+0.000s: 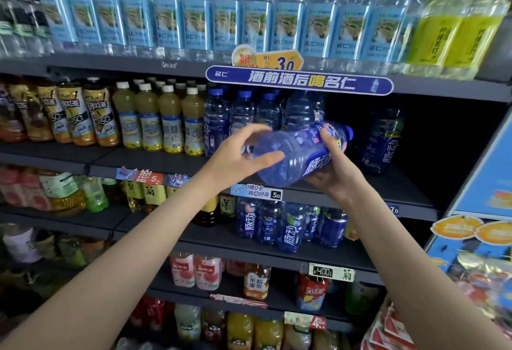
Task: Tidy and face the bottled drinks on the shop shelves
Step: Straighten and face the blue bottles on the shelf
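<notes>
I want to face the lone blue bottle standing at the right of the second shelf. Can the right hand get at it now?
Probably not yet. The right hand grips the tilted bottle, with the left hand at its base. The shelf before the lone bottle looks free, so access seems open once the hand is empty.

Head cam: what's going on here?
A person holds a clear blue plastic drink bottle on its side in front of the second shelf. The right hand grips its label end near the cap; the left hand cups its base. Matching blue bottles stand behind it.
</notes>
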{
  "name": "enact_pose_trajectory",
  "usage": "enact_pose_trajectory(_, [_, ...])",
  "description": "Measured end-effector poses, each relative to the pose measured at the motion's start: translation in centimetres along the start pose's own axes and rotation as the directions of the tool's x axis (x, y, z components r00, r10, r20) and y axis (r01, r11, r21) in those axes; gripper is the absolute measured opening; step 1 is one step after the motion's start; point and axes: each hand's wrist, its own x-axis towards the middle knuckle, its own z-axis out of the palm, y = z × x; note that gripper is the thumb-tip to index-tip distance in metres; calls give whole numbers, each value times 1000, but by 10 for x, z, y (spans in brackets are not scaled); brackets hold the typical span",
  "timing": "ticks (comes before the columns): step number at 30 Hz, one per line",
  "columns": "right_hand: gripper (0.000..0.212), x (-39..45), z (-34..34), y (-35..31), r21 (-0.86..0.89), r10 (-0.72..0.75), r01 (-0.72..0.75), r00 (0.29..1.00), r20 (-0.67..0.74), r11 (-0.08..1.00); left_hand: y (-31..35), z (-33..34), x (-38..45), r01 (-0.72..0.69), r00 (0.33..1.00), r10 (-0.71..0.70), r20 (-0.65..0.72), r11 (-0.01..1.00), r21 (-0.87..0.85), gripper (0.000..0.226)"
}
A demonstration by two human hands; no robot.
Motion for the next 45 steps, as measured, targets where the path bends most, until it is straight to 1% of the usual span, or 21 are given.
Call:
enact_pose_trajectory(1, [50, -2, -2, -1, -84, -53, 51, 998, -22, 995, 0, 0, 1, 70, 997, -69, 46, 998, -9, 53])
enact_pose_trajectory(3, [53, -6, -5, -1, -267, -180, 167, 983, -28, 949, -5, 8, 2, 177, 971, -179, 160, 984, 27, 62])
enact_pose_trajectory(5, [73, -8, -7, 1, -482, -312, 262, 950, -25, 836, -6, 25, 3, 224, 945, -247, 213, 966, 125, 76])
enact_pose_trajectory(7, [87, -14, -3, 4, -652, -429, 347, 903, 38, 674, -8, 46, 4, 241, 949, -268, 164, 956, 169, 85])
enact_pose_trajectory(9, [92, -18, -2, 6, -739, -493, 441, 854, 169, 510, -17, 62, 6, 259, 962, -266, 62, 961, 99, 82])
enact_pose_trajectory(10, [94, -20, -2, 4, -749, -492, 474, 840, 228, 463, -25, 68, 6, 264, 964, -266, 24, 963, 63, 77])
enact_pose_trajectory(11, [94, -19, -5, -1, -746, -469, 491, 841, 270, 450, -29, 71, 5, 252, 968, -252, -3, 967, 42, 73])
enact_pose_trajectory(14, [101, -12, -13, -16, -751, -304, 470, 881, 363, 464, -39, 76, 5, 189, 982, -189, 1, 981, 40, 70])
enact_pose_trajectory(15, [108, -11, -16, -14, -754, -275, 461, 887, 372, 468, -39, 76, 6, 163, 986, -165, 20, 985, 55, 69])
enact_pose_trajectory(16, [112, -9, -19, -11, -744, -285, 463, 886, 367, 481, -38, 76, 7, 146, 988, -150, 45, 986, 81, 69])
enact_pose_trajectory(18, [111, -9, -28, -1, -709, -377, 500, 861, 342, 498, -37, 77, 12, 122, 987, -134, 84, 983, 137, 71])
enact_pose_trajectory(20, [105, -8, -37, 6, -691, -474, 531, 828, 300, 490, -39, 81, 22, 103, 987, -123, 101, 979, 178, 73])
enact_pose_trajectory(22, [101, -6, -43, 9, -712, -569, 549, 783, 253, 439, -40, 86, 32, 84, 990, -105, 97, 976, 200, 77])
enact_pose_trajectory(24, [98, 1, -50, 10, -738, -646, 545, 738, 198, 396, -45, 93, 42, 93, 993, -105, 62, 981, 172, 80])
enact_pose_trajectory(26, [95, 12, -58, 7, -764, -683, 511, 719, 127, 395, -57, 98, 52, 114, 993, -113, -11, 982, 148, 73])
enact_pose_trajectory(29, [95, 31, -75, -4, -793, -698, 429, 716, 7, 432, -69, 101, 67, 157, 984, -139, -113, 973, 171, 62])
enact_pose_trajectory(32, [99, 56, -86, -19, -805, -700, 355, 707, -102, 476, -76, 104, 86, 186, 971, -149, -185, 961, 205, 61])
enact_pose_trajectory(38, [100, 115, -86, -35, -882, -651, 139, 727, -219, 451, -87, 112, 123, 263, 940, -184, -286, 927, 267, 67])
enact_pose_trajectory(41, [106, 136, -91, -30, -899, -652, 163, 741, -161, 407, -98, 115, 141, 312, 925, -225, -306, 909, 275, 71])
enact_pose_trajectory(43, [107, 139, -104, -16, -879, -601, 181, 787, -139, 440, -106, 117, 149, 349, 913, -262, -312, 899, 264, 72])
enact_pose_trajectory(45, [94, 136, -124, 7, -890, -539, 121, 828, -154, 440, -114, 119, 152, 360, 914, -272, -300, 885, 295, 67])
